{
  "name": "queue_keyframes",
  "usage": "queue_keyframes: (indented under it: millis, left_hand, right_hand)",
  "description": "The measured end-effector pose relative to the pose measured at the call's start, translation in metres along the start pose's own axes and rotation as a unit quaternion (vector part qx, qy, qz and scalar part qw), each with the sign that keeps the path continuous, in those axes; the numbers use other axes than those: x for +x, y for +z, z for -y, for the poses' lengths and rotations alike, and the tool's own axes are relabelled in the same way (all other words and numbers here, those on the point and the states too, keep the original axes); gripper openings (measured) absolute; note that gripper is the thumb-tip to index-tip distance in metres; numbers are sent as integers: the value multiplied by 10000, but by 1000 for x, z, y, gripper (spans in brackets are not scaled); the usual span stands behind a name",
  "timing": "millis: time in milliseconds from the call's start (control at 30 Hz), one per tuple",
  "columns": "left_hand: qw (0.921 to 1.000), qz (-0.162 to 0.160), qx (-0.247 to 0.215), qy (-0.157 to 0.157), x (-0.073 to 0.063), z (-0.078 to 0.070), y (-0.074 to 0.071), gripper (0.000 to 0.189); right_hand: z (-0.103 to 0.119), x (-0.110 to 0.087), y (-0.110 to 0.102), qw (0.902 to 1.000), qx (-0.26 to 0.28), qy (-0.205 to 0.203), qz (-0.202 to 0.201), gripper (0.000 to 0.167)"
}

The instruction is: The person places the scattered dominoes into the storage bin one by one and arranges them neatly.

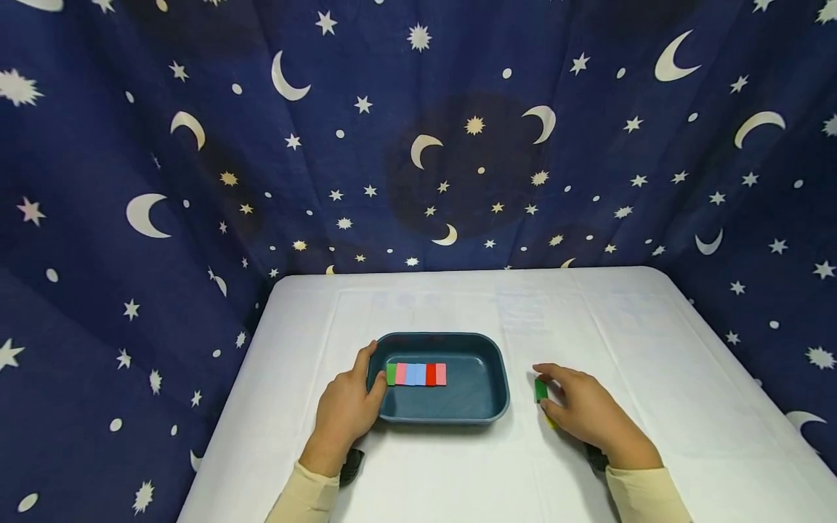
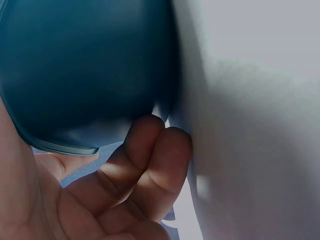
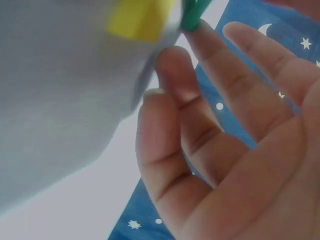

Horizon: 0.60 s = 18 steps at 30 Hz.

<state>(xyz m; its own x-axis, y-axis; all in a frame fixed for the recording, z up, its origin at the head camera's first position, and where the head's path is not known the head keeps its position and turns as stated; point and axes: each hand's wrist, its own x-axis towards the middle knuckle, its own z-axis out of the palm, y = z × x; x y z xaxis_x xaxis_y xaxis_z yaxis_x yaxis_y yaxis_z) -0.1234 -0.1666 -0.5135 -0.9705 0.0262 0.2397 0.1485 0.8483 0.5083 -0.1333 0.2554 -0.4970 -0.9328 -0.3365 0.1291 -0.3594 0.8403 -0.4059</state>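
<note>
My left hand (image 1: 348, 403) grips the left end of a dark teal tray (image 1: 480, 392), thumb over the rim and fingers outside; the left wrist view shows fingertips under its wall. Inside the tray, a row of coloured blocks runs rightward from the left end: green (image 1: 391, 374), pink (image 1: 401, 374), light blue (image 1: 415, 375), red (image 1: 431, 374) and pink (image 1: 441, 374). To the tray's right, my right hand (image 1: 582, 407) is spread loosely over a green block (image 1: 540, 390), fingertips close at its far end. A yellow block (image 3: 142, 20) lies beside it, partly hidden by the thumb in the head view.
A white cloth covers the table (image 1: 445, 472). Behind and at both sides hangs a dark blue curtain (image 1: 392, 174) with moons and stars. Black wrist straps (image 1: 351, 467) show under both wrists.
</note>
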Motion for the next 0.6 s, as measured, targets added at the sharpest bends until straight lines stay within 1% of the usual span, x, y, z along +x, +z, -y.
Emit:
queue_keyframes:
  millis: [233,400,500,600]
  left_hand:
    - [9999,41,49,78,2,1,3,61]
    - [9999,82,65,26,1,2,4,61]
    - [10000,65,50,12,1,3,3,61]
    - [10000,44,39,-38,1,3,2,62]
  right_hand:
    - [7,7,-7,9997,-162,-139,147,56]
    - [15,15,-13,9991,-275,-246,187,59]
    - [22,22,-17,9989,-323,-346,-7,60]
    - [31,33,-20,9976,-301,-575,-256,58]
